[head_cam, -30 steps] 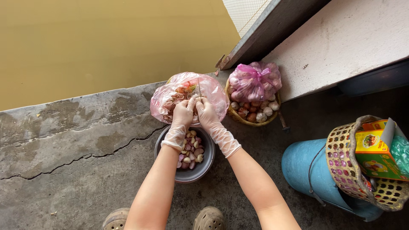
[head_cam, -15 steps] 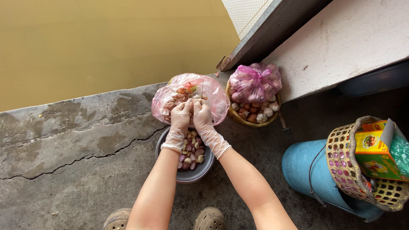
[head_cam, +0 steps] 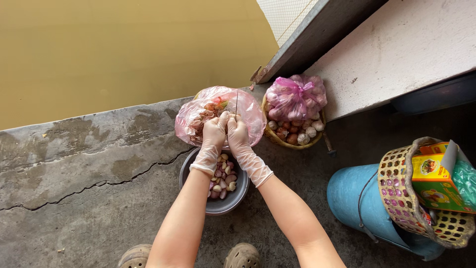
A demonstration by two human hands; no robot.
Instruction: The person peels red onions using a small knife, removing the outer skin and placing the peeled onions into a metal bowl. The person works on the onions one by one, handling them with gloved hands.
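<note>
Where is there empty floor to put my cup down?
Bare cracked concrete floor lies left of the grey bowl, up to the yellow wall. It is crowded ahead and right: pink bag, basket of bulbs, blue bucket, woven basket.

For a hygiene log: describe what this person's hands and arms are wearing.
Both the left hand and right hand wear thin, translucent disposable gloves, wrinkled and ending in loose cuffs just past the wrists. The forearms are bare: no sleeves, watch or jewellery visible.

pink bag (head_cam: 296, 97), translucent pink-tinted bag (head_cam: 193, 119), grey bowl (head_cam: 237, 196), blue bucket (head_cam: 354, 203), pale translucent gloves (head_cam: 248, 159)
</note>
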